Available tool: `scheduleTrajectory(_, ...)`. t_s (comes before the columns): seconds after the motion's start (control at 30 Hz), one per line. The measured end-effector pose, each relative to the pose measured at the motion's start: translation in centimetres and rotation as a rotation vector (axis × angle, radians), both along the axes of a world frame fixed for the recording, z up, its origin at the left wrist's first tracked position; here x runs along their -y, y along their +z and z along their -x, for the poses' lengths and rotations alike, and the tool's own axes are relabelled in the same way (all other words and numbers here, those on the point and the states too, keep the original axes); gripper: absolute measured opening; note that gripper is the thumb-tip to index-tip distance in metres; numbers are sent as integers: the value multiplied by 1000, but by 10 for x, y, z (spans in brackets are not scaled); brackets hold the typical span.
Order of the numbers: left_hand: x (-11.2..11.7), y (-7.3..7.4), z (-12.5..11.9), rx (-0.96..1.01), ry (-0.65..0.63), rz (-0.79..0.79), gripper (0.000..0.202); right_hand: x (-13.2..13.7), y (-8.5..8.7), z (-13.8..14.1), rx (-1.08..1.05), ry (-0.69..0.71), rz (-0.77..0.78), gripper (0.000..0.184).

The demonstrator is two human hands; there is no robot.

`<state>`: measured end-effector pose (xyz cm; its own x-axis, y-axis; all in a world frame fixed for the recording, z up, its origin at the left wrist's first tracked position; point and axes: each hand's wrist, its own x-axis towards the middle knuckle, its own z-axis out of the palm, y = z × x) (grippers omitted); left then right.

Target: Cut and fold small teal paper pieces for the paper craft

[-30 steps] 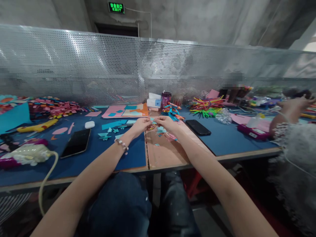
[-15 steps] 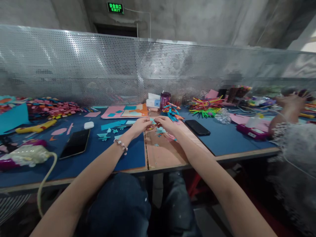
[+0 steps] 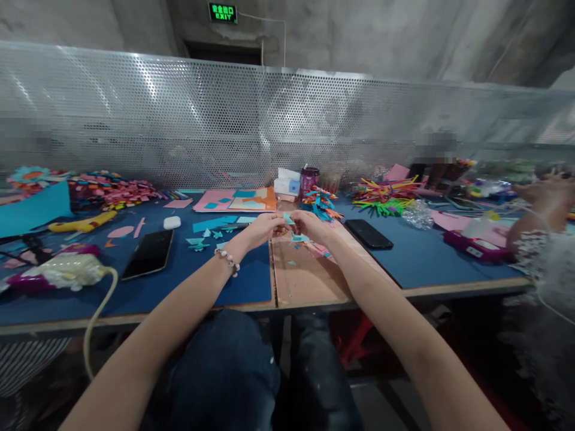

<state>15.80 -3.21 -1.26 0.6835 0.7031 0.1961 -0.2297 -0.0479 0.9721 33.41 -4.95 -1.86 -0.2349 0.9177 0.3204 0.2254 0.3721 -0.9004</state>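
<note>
My left hand [image 3: 264,227] and my right hand [image 3: 314,226] meet above the middle of the table, fingers pinched together on a small teal paper piece [image 3: 287,219] held between them. A bead bracelet [image 3: 227,260] circles my left wrist. Under the hands lie small teal and pink paper scraps [image 3: 300,239] on a bare brown strip of the table [image 3: 305,281]. More teal cut-outs [image 3: 204,234] lie on the blue mat to the left of my left hand. A cluster of folded coloured paper [image 3: 320,202] sits just beyond my right hand.
Two black phones [image 3: 149,254] [image 3: 368,233] lie on the blue mats. A glue gun [image 3: 58,272] with a cord rests at the left. Paper sheets [image 3: 233,201], a dark cup [image 3: 309,179] and coloured strips [image 3: 381,196] stand behind. Another person's arm [image 3: 539,209] reaches in at right.
The view shifted slightly, so everything sits a little to the right. My hands stay together on the small paper piece. The other person's hand at right moved a little.
</note>
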Motion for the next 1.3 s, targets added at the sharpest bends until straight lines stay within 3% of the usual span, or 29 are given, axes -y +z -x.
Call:
scheduleTrajectory(0.43,3,6,6,-32,5,76,16,13,4,0,-20,108,26,25)
scheduleTrajectory(0.83,5,7,6,-94,6,-15,12,10,5,1,-143,145,79,20)
scheduleTrajectory(1.3,5,6,6,-81,24,-40,16,13,7,5,-139,163,84,17)
